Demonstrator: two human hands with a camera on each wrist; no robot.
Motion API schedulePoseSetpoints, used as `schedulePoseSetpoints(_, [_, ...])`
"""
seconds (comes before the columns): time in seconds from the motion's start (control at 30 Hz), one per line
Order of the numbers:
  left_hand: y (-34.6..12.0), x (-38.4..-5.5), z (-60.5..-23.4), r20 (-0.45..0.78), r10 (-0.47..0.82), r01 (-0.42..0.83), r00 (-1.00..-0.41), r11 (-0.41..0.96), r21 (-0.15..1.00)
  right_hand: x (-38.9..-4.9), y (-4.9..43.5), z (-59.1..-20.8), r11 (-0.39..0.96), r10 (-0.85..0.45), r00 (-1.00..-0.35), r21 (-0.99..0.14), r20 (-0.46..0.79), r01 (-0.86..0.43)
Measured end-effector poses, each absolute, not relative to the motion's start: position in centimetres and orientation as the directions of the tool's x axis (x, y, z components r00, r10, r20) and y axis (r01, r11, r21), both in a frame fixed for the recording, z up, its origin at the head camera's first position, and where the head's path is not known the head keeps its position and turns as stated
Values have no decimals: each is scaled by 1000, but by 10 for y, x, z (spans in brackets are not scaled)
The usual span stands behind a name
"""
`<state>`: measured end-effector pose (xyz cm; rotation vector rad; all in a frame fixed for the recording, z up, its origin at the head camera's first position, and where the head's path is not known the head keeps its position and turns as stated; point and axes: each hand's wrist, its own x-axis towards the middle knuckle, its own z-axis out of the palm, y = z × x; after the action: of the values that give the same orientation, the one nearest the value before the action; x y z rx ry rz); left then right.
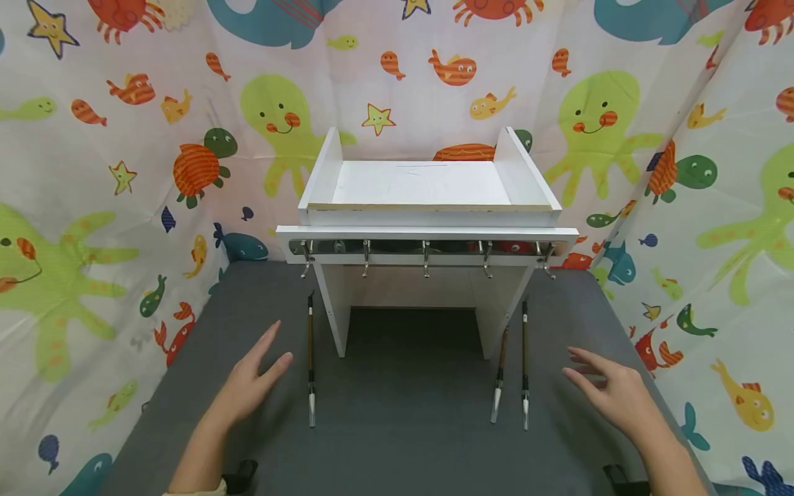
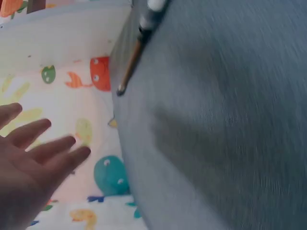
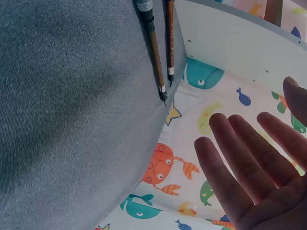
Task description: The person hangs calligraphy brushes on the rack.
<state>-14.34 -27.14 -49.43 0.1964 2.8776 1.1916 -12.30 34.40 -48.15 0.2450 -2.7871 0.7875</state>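
My left hand (image 1: 243, 387) hovers over the left of the grey table, fingers extended and holding nothing. Just right of it lies a writing brush (image 1: 311, 344) with a brown handle and a pale tip toward me. My right hand (image 1: 611, 394) is held over the right side, empty, with its fingers relaxed. To its left lie two more brushes, one dark-handled (image 1: 525, 355) and one reddish-brown (image 1: 501, 365), tips also toward me. In the right wrist view the fingers (image 3: 244, 158) are spread apart from both brushes. The left wrist view shows loose, straight fingers (image 2: 53, 148).
A white shelf rack (image 1: 347, 241) stands at the back middle, with a tray top (image 1: 422, 182) and a row of metal hooks (image 1: 426, 258) along its front bar. A sea-animal curtain (image 1: 397, 89) surrounds the grey table (image 1: 409, 441) on the back and sides.
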Motion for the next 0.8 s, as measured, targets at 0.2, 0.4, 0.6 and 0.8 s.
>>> schedulePoseSetpoints(0.2, [-263, -154, -499, 42, 209, 144, -977, 503, 852, -127, 344, -485, 824, -72, -962, -528, 262, -205])
schedulePoseSetpoints(0.4, [-252, -165, -502, 75, 264, 174, -962, 378, 909, -129, 342, -487, 811, -23, -973, -565, 231, -153])
schedulePoseSetpoints(0.6, [-237, -183, -498, 107, 246, 164, -963, 224, 961, -135, 341, -491, 784, 31, -993, -619, 113, -46])
schedulePoseSetpoints(0.8, [-224, -201, -489, 151, 264, 177, -953, 78, 981, -144, 338, -495, 706, 50, -999, -708, 16, 24])
